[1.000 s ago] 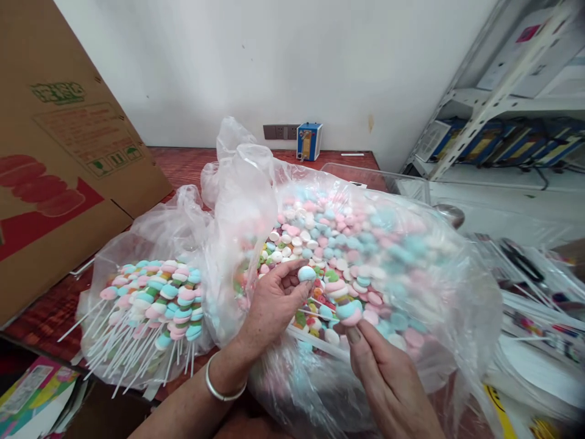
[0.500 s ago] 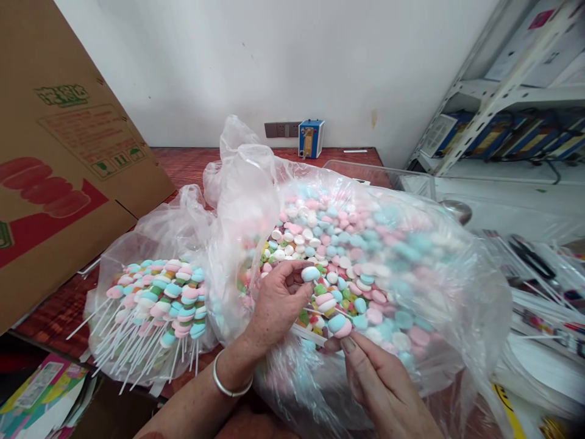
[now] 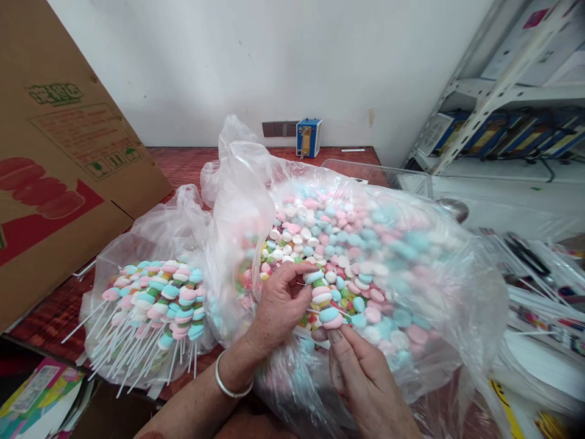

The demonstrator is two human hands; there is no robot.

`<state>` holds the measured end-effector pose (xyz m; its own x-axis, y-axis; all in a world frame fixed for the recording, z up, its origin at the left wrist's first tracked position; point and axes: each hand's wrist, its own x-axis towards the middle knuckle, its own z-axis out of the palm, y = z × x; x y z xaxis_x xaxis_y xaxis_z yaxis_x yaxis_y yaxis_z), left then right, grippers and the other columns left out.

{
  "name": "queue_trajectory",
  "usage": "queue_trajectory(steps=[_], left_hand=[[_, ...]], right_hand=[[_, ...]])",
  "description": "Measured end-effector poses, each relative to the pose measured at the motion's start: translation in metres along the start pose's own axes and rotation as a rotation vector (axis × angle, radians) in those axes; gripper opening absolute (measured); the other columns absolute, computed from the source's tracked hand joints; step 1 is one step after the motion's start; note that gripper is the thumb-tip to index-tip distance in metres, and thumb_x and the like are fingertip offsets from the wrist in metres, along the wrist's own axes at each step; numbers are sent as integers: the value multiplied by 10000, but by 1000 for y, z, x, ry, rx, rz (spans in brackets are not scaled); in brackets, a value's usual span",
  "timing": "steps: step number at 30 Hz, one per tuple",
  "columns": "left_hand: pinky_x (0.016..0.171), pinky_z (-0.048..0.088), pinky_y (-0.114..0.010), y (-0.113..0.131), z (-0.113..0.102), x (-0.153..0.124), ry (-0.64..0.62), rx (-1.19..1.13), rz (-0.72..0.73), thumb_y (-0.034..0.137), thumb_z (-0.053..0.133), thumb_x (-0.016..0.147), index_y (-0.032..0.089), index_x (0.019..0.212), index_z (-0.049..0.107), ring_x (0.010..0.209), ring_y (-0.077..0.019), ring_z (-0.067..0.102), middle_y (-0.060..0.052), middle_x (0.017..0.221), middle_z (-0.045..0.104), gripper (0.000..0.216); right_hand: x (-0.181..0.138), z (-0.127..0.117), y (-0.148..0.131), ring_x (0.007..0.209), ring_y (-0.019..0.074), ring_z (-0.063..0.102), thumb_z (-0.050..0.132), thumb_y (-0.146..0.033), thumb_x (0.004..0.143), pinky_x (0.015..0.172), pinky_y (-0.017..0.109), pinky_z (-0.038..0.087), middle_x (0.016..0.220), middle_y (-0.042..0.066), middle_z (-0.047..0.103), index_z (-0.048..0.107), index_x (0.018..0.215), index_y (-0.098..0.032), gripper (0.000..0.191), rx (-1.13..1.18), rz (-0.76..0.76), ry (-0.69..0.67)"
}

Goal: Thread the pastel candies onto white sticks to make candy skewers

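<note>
My right hand (image 3: 361,372) is closed, thumb and fingers pinching the lower end of a marshmallow skewer (image 3: 321,297). Pink, white and blue marshmallows alternate on it with green and yellow gummy pieces. At its upper end, my left hand (image 3: 286,302) pinches a blue-and-white marshmallow (image 3: 314,277), which touches the green piece beneath. The stick itself is mostly hidden. Both hands are over a large clear plastic bag (image 3: 249,167) full of loose marshmallows (image 3: 351,238) and gummies.
Finished-looking marshmallow skewers (image 3: 164,299) lie in a smaller plastic bag at left, white sticks toward me. A cardboard box (image 3: 73,134) leans beyond them. A small blue device (image 3: 309,138) stands by the wall, a metal shelf (image 3: 503,91) at right.
The upper end of the skewer and the blue-and-white marshmallow have come together; a small gap was between them before. My right hand has shifted slightly left and up.
</note>
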<state>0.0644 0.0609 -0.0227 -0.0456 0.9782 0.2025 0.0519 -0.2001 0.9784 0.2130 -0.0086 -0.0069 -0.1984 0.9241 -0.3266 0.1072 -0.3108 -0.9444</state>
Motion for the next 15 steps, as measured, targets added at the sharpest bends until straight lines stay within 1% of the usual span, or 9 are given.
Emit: queue_trajectory(steps=[1,3,4,6,8,9,12,13,15], left_hand=[[790,559,-285,2,0,-1,-10,-53,-30,130,686,792,203,1045,718,932,-176,672,-55,1035,691,265],[757,561,-281,7,2,-2,-22,-204,-119,222,695,833,199,1046,689,901,-175,677,-51,1005,687,214],[731,560,-275,11,4,-1,-4,-299,-168,282,686,860,201,1028,667,858,-167,679,-40,958,684,187],[666,550,-255,20,9,0,92,-491,-249,380,665,888,207,960,609,732,-136,664,2,831,655,196],[605,529,-225,29,15,4,202,-649,-300,389,686,866,207,931,569,616,-101,622,41,745,604,226],[576,515,-212,33,18,5,229,-705,-322,371,697,850,202,941,568,578,-88,601,49,734,589,231],[493,460,-185,39,28,4,204,-784,-384,371,678,849,181,982,590,519,-70,555,40,744,585,248],[473,444,-182,38,31,2,191,-781,-392,400,663,862,177,969,587,513,-71,547,34,740,588,258],[458,425,-181,35,36,-4,184,-754,-383,460,643,883,181,920,565,508,-76,537,31,707,580,292]], right_hand=[[2,1,2,510,121,367,401,-593,992,474,230,293,565,-60,420,609,908,-195,457,-24,-26,19],[7,5,6,574,145,481,387,-544,1004,527,234,377,631,-23,528,621,939,-201,420,-113,-117,83],[9,7,7,622,159,538,381,-517,1010,567,240,415,676,-1,583,628,943,-205,403,-186,-178,120],[11,11,11,666,178,608,359,-458,1026,609,247,446,712,24,652,635,914,-215,384,-369,-305,184],[11,16,14,598,177,632,322,-391,1044,556,244,418,661,21,673,626,875,-220,388,-570,-430,257],[10,19,17,540,174,630,302,-357,1052,511,247,385,620,15,670,621,874,-218,391,-670,-492,305],[10,26,23,398,170,602,252,-283,1068,432,280,287,521,-3,638,605,890,-200,404,-934,-644,476],[10,29,25,360,169,583,238,-272,1072,420,292,263,482,-12,609,595,872,-199,415,-1000,-670,529],[12,32,27,317,169,556,229,-257,1075,408,304,236,428,-25,554,566,813,-211,429,-1091,-698,582]])
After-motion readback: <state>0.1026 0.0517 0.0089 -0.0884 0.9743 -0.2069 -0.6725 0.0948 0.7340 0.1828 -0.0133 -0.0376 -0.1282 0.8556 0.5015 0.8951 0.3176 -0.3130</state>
